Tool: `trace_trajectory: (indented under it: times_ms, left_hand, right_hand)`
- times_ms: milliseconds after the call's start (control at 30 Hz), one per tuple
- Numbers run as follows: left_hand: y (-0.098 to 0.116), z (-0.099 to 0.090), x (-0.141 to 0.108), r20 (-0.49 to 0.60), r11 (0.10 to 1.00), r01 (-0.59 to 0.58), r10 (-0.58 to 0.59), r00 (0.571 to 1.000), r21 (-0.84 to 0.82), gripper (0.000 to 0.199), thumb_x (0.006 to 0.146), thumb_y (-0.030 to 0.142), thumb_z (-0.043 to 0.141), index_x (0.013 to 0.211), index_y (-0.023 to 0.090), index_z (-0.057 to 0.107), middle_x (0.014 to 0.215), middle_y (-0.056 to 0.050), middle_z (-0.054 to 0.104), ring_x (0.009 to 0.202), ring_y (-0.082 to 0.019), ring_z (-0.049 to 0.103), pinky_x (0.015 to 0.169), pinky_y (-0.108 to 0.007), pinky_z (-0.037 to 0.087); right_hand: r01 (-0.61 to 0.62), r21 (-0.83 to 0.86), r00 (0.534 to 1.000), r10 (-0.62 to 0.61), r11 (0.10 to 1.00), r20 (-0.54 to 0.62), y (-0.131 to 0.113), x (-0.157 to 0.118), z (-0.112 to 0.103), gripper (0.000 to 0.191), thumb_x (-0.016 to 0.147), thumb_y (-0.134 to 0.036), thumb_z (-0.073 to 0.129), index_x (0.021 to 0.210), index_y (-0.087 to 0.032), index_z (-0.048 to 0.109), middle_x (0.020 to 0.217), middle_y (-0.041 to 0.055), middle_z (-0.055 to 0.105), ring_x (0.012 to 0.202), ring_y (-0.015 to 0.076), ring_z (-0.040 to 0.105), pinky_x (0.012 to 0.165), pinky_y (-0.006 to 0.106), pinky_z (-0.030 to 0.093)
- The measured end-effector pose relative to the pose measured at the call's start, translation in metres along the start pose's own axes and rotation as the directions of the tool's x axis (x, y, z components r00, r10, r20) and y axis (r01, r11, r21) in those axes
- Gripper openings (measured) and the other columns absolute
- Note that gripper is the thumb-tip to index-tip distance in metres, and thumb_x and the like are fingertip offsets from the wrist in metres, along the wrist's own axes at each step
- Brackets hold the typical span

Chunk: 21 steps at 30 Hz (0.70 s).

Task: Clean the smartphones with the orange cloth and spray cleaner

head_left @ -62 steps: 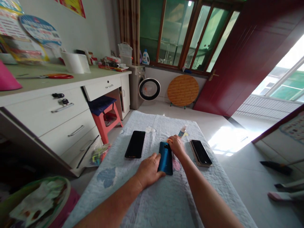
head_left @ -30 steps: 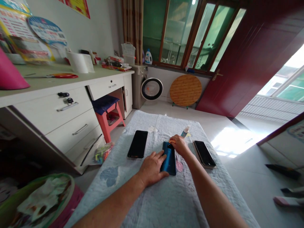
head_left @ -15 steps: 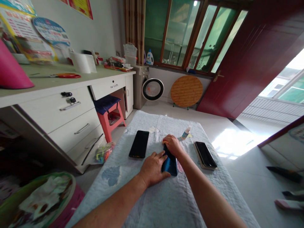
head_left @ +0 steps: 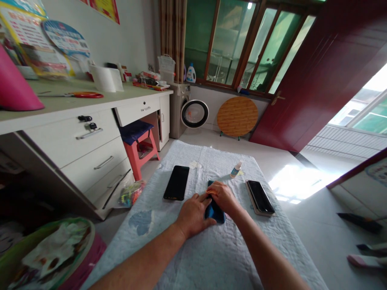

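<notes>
A blue smartphone point(head_left: 216, 214) lies on the cloth-covered table point(head_left: 208, 257) between my hands. My left hand point(head_left: 194, 215) rests along its left side, fingers and thumb spread and touching it. Bunched over the phone's upper part, my right hand point(head_left: 223, 196) presses a small orange cloth point(head_left: 212, 191) against the surface; most of the cloth is hidden under the fingers. To the left lies a black smartphone point(head_left: 177, 183), screen up. Another phone point(head_left: 260, 197), with a pale case or box beneath it, is at the right. A small spray bottle point(head_left: 236, 169) stands beyond my right hand.
A white desk point(head_left: 75, 141) with drawers runs along the left, scissors point(head_left: 87, 95) and a paper roll point(head_left: 102, 78) on top. A red stool point(head_left: 140, 155) is tucked under it. At lower left stands a waste bin point(head_left: 93, 241). A washing machine point(head_left: 178, 117) has its door open.
My right hand has slid a little down the blue phone toward me with the orange cloth, uncovering its far end. My left hand stays in place on the phone.
</notes>
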<state>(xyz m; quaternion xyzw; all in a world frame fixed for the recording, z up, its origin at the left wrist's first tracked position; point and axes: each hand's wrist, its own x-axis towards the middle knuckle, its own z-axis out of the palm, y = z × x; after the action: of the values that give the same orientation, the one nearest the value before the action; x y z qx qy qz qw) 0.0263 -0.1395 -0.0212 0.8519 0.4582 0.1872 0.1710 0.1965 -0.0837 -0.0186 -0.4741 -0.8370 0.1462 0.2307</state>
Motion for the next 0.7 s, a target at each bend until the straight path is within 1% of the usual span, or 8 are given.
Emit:
trace_trajectory:
  times_ms: [133, 267, 367, 467, 600, 700]
  left_hand:
    - [0.0, -0.001, 0.001, 0.001, 1.0, -0.015, 0.015, 1.0, -0.005, 0.068, 0.075, 0.065, 0.064, 0.125, 0.018, 0.06, 0.131, -0.008, 0.059, 0.109, -0.031, 0.054, 0.097, -0.042, 0.045]
    - [0.0, 0.0, 0.002, 0.019, 1.0, -0.008, 0.008, 1.0, 0.016, 0.071, 0.076, 0.066, 0.062, 0.126, 0.017, 0.059, 0.135, -0.011, 0.056, 0.113, -0.032, 0.053, 0.1, -0.043, 0.042]
    - [-0.001, 0.0, 0.002, 0.016, 1.0, -0.008, 0.007, 1.0, 0.022, 0.072, 0.075, 0.067, 0.062, 0.126, 0.017, 0.059, 0.136, -0.012, 0.055, 0.115, -0.032, 0.052, 0.101, -0.044, 0.042]
    - [-0.002, 0.0, 0.002, 0.012, 1.0, -0.012, 0.012, 1.0, 0.013, 0.074, 0.076, 0.069, 0.06, 0.127, 0.016, 0.059, 0.135, -0.012, 0.056, 0.115, -0.032, 0.052, 0.101, -0.044, 0.042]
    - [-0.002, 0.0, 0.001, 0.014, 1.0, -0.005, 0.005, 1.0, 0.006, 0.073, 0.075, 0.07, 0.06, 0.126, 0.018, 0.059, 0.135, -0.01, 0.056, 0.114, -0.032, 0.053, 0.1, -0.044, 0.043]
    - [-0.002, 0.003, 0.001, 0.012, 1.0, 0.012, -0.012, 1.0, 0.027, 0.068, 0.075, 0.064, 0.065, 0.126, 0.02, 0.059, 0.136, -0.009, 0.055, 0.114, -0.031, 0.052, 0.1, -0.043, 0.043]
  right_hand:
    - [-0.043, -0.063, 0.999, 0.041, 0.997, -0.027, 0.003, 0.006, 0.002, 0.022, 0.084, -0.008, 0.049, 0.087, -0.018, 0.069, 0.089, 0.0043, 0.065, 0.085, 0.0149, 0.058, 0.083, 0.025, 0.042]
    - [-0.138, -0.132, 0.989, 0.13, 0.982, -0.063, 0.011, 0.024, 0.002, 0.021, 0.086, -0.01, 0.048, 0.089, -0.017, 0.069, 0.092, 0.0066, 0.065, 0.088, 0.0164, 0.058, 0.085, 0.025, 0.04]
    - [-0.185, -0.159, 0.982, 0.178, 0.97, -0.055, 0.016, 0.038, 0.001, 0.023, 0.086, -0.01, 0.048, 0.094, -0.015, 0.069, 0.095, 0.0082, 0.066, 0.09, 0.017, 0.058, 0.085, 0.024, 0.04]
    - [-0.189, -0.167, 0.982, 0.188, 0.968, -0.017, 0.018, 0.046, 0.0, 0.026, 0.085, -0.009, 0.046, 0.096, -0.014, 0.07, 0.095, 0.0083, 0.066, 0.089, 0.0165, 0.058, 0.084, 0.024, 0.039]
    - [-0.117, -0.254, 0.987, 0.142, 0.96, 0.082, 0.016, 0.048, -0.001, 0.029, 0.088, -0.011, 0.044, 0.091, -0.017, 0.072, 0.095, 0.0081, 0.063, 0.089, 0.0174, 0.055, 0.084, 0.026, 0.038]
    - [-0.078, -0.32, 0.977, 0.136, 0.944, 0.164, 0.012, 0.05, 0.0, 0.027, 0.089, -0.016, 0.046, 0.091, -0.019, 0.073, 0.098, 0.0089, 0.061, 0.089, 0.0192, 0.052, 0.083, 0.029, 0.037]
